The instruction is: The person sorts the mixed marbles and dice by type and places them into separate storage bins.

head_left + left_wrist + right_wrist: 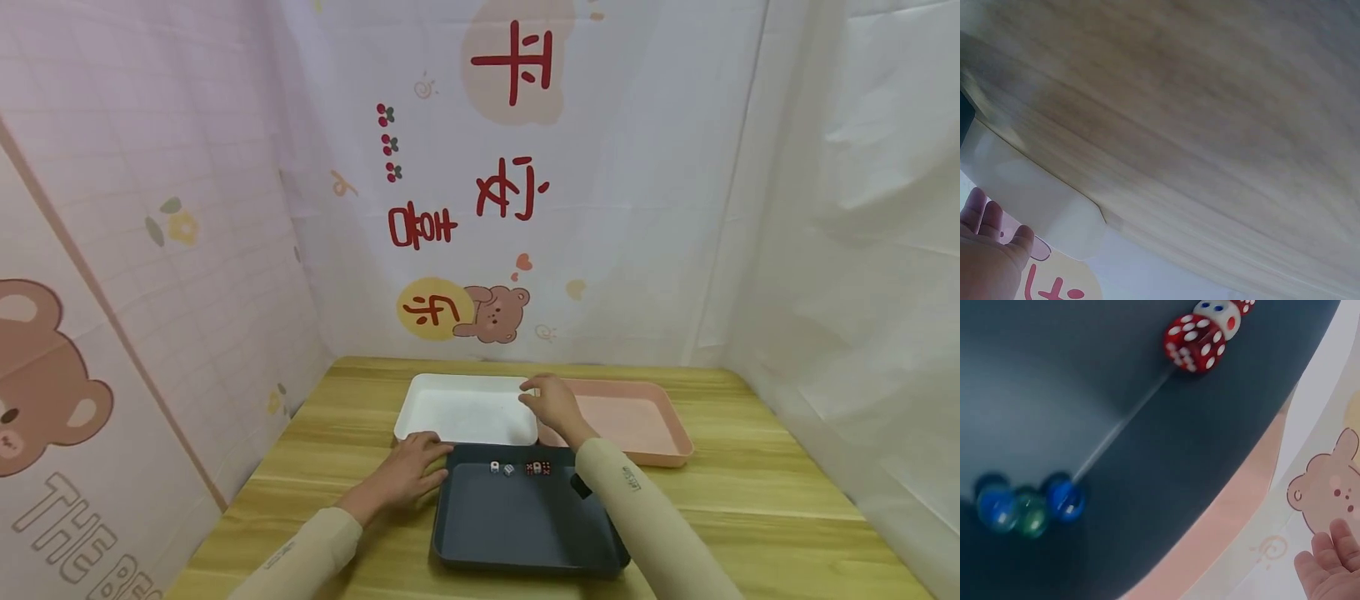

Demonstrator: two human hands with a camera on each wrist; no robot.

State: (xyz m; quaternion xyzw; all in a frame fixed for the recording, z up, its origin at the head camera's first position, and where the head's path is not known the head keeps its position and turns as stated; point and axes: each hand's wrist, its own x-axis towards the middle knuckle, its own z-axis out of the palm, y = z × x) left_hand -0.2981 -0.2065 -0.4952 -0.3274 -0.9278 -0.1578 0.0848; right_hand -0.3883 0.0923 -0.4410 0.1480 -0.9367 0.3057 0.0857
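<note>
A dark grey tray (528,521) lies nearest me on the table. Beside its upper left corner is my left hand (408,469), its loosely spread fingers at the rim; contact is hard to tell. My right hand (553,403) hovers over the adjoining sides of a white tray (465,408) and a pink tray (626,417), holding nothing visible. White dice (494,467) and red dice (546,468) sit along the dark tray's far side. In the right wrist view, blue marbles (1065,500) and a green marble (1031,515) lie in that tray; my forearm hides them in the head view.
The wooden table (750,500) carries all three trays, with the white and pink ones side by side behind the dark one. A printed curtain (637,208) hangs behind the table, and more curtain stands at both sides.
</note>
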